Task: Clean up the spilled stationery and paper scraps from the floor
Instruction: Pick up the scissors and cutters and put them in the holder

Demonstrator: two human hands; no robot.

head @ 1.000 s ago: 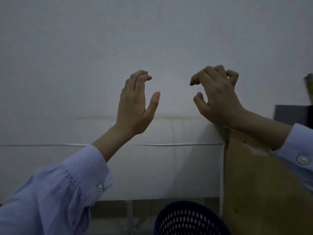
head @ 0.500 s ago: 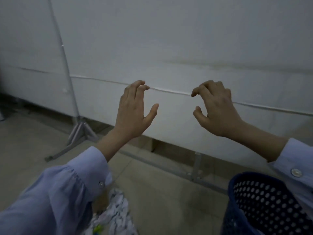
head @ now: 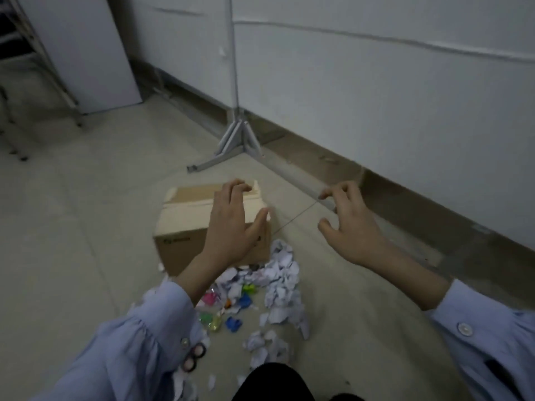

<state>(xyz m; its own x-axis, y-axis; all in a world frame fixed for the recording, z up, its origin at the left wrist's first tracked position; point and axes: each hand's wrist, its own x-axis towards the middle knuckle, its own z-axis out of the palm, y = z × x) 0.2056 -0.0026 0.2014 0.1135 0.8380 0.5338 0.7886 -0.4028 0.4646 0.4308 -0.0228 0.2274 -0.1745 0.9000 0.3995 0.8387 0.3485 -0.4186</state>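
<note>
On the floor (head: 86, 227), just in front of the person's knees, lies the spill: a loose heap of white paper scraps (head: 282, 280), torn and crumpled, running from the foot of a cardboard box (head: 185, 224) back toward the camera. Small coloured stationery pieces (head: 233, 324) in pink, green, blue and yellow are mixed in along its left side. Two dark rings (head: 194, 355) with pink centres, perhaps tape rolls, sit against the left sleeve.

Both hands hover above the mess and neither has anything in its grip. The left hand (head: 231, 227) shows in front of the box with fingers half curled and thumb spread; whether it touches the cardboard I cannot tell. The right hand (head: 351, 227) hangs over bare floor to the right, fingers likewise loosely bent and empty.

The scraps look very light and soft, so they should compress easily. A two-handed scoop from the outer edges inward would probably gather more than pinching, though small bits may flutter or slip out between the fingers. The coloured pieces appear hard, small and smooth, likely to skid on the tiles, and are best pinched singly by their sides. The rings should lift easily by the rim.
</note>
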